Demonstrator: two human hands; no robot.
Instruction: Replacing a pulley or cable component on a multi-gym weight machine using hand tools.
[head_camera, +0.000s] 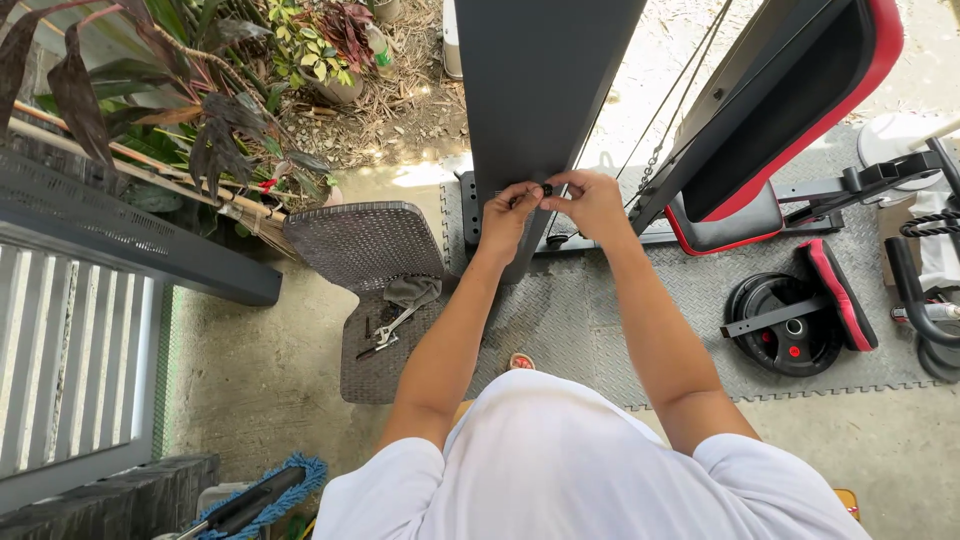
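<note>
Hands meet at the lower edge of a dark grey steel panel (535, 90) that stands upright on the interlocking floor mat (600, 330), part of a home gym going together outdoors beside a garden bed. Your left hand (508, 215) and right hand (590, 200) are both pinched shut around a small black fastener (546, 188), which sits between your fingertips right at the panel's bottom edge; whether it is a bolt, a nut or a knob is too small to tell.

To do this well, it would seem wise to keep one hand steady as the anchor and let the other turn, so the threads start straight rather than crossed. Start by finger pressure alone and reach for a tool only once the piece runs freely. Watch the thin cables (660, 110) hanging just to the right of your knuckles, since a sleeve or finger could snag there.

Loose hand tools (385, 335) lie on the seat of the woven chair (365, 290) to your left, within reach. A red-edged bench pad (800, 110) leans behind the panel, and black weight plates (785, 330) rest on the mat to the right, well apart from your hands.
</note>
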